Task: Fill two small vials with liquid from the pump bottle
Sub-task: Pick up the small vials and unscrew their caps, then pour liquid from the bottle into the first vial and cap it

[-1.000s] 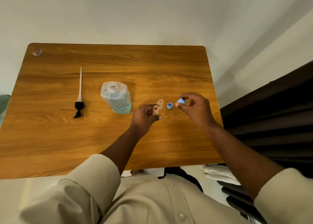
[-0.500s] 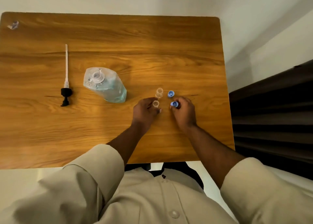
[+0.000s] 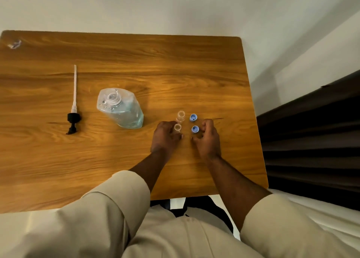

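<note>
A clear pump bottle (image 3: 124,111) holding pale blue liquid stands on the wooden table (image 3: 194,72), its neck open. Its black pump head with a white tube (image 3: 73,118) lies flat to the left. My left hand (image 3: 165,138) grips one small clear vial (image 3: 177,127), open mouth up. A second open vial (image 3: 181,115) stands just behind it. Two blue caps rest on the table to the right, the far cap (image 3: 193,117) and the near cap (image 3: 195,129). My right hand (image 3: 208,139) hovers loosely curled beside the near cap, holding nothing.
A small clear scrap (image 3: 14,43) lies at the table's far left corner. The table's right edge runs close to my right hand, with a dark pleated curtain (image 3: 311,140) beyond it. White wall stands behind the table.
My right hand brought a blue cap down from the air, set it on the table near the first cap and loosened off it. My left hand kept hold of the vial.
</note>
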Available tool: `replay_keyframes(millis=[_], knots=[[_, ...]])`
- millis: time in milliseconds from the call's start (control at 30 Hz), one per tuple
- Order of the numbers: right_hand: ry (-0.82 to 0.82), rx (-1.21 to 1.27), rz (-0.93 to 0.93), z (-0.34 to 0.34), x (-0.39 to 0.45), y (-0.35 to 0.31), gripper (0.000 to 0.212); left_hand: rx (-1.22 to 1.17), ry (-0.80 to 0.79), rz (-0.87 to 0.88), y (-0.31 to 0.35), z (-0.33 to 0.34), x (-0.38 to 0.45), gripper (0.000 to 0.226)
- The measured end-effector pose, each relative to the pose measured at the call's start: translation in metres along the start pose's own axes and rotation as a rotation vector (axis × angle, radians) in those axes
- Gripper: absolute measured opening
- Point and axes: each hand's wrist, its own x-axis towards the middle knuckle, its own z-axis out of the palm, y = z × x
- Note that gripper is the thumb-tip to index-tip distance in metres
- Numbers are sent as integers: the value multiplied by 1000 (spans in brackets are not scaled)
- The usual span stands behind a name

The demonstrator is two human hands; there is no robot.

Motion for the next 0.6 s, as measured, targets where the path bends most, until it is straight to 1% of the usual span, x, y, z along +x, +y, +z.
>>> replay_keyframes(millis=[67, 133, 267, 333, 467, 600], knots=[[20, -8, 42, -4, -9, 1, 65, 53, -24, -21, 7, -1, -2, 59], [66, -19, 45, -10, -17, 0, 71, 59, -18, -57, 12, -10, -5, 73], [81, -50, -11, -19, -34, -9, 79, 25, 82, -159, 4, -42, -25, 89], [74, -83, -56, -21, -40, -18, 81, 21, 103, -184, -3, -56, -37, 92], [44, -93, -248, -29, -44, -44, 76, 2, 173, -219, -1, -75, -51, 90], [22, -137, -323, -33, -39, -54, 74, 44, 125, -163, 10, -63, -51, 80]])
